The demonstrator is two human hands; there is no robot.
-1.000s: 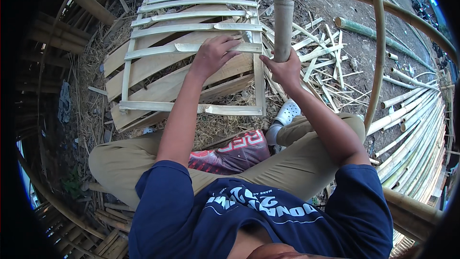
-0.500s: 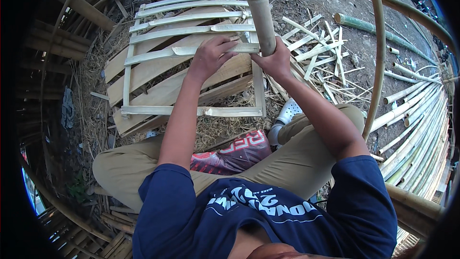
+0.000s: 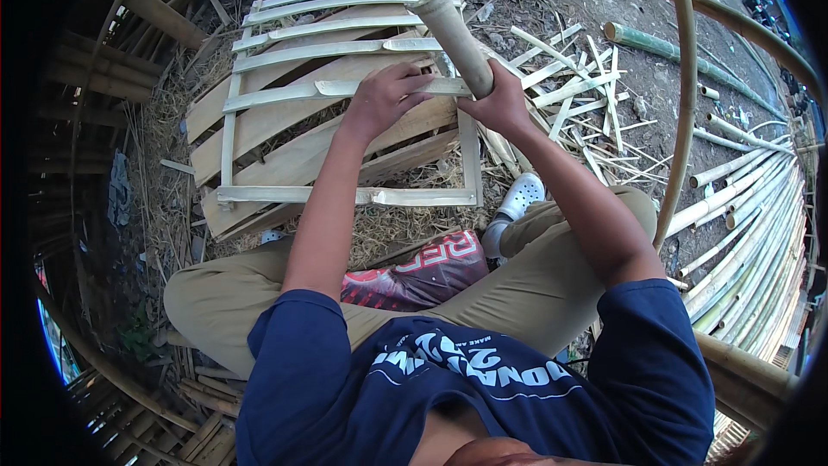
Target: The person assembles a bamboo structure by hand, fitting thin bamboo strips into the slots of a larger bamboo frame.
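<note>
Outdoor dirt ground (image 3: pixel 604 0), straw-littered; bamboo poles (image 3: pixel 750 233) at 3 o'clock. Right hand (image 3: pixel 498 105) clamps a bamboo tube (image 3: pixel 453 30); left hand (image 3: pixel 379 99) grips a slat (image 3: pixel 345 86) on the frame (image 3: pixel 345 197).

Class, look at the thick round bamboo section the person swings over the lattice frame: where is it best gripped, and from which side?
Grip the thick round bamboo section at its near lower end, coming from the right, as the right hand does. It tilts up and away, so most of its length stays free above the pale split-bamboo lattice frame, where the left hand rests.
</note>
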